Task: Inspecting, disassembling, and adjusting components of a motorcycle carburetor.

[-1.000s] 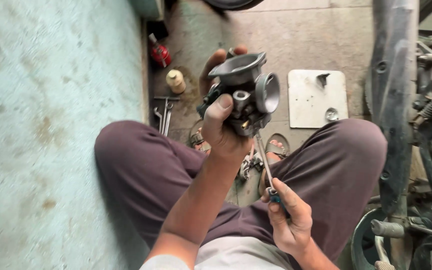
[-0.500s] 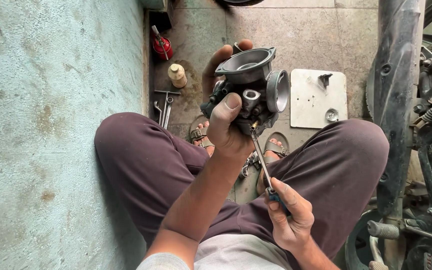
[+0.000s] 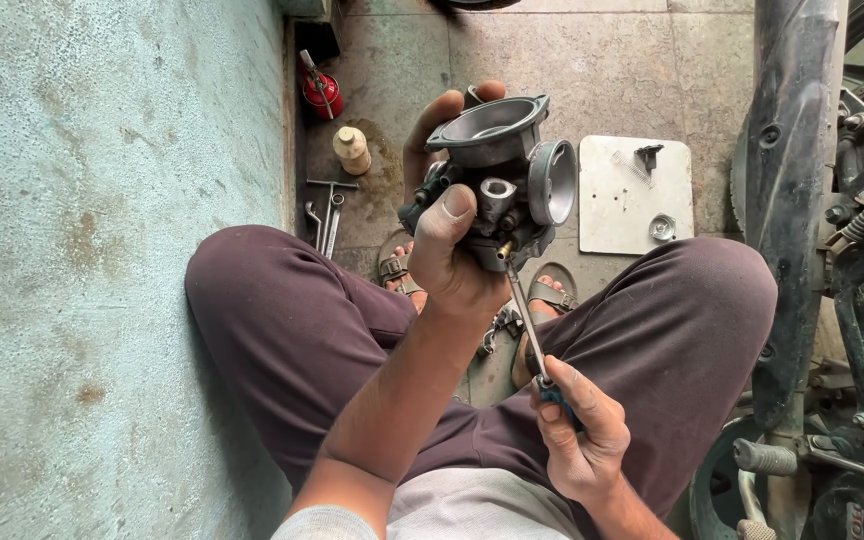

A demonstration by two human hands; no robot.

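One metal engine part, a grey carburetor, is held up in the middle of the view by the left hand. The left hand is wrapped tight around it, with the thumb pressed on the front and the fingers curled behind. Two round openings are seen on the part: one wide bowl on top and one ring at its 3 o'clock side.

One screwdriver is held by the right hand, which is closed around the blue handle at 5 o'clock from the carburetor. The thin metal shaft is pointed up, and its tip is touching the bottom of the carburetor.

Two knees in dark purple trousers are seen, one at 8 o'clock and one at 4 o'clock from the carburetor. Two sandals are worn on the feet between the knees. A few small metal bits are lying on the floor by the feet; the count cannot be told.

At 3 o'clock from the carburetor, one white tile is laid flat on the floor. Three small parts are kept on it.

At 10 o'clock, one red can and one small cream bottle are stood on the floor. Just below them, at 9 o'clock, some long tools are laid side by side.

A green wall is seen at the far 9 o'clock side. One motorbike is parked at the far 3 o'clock side.
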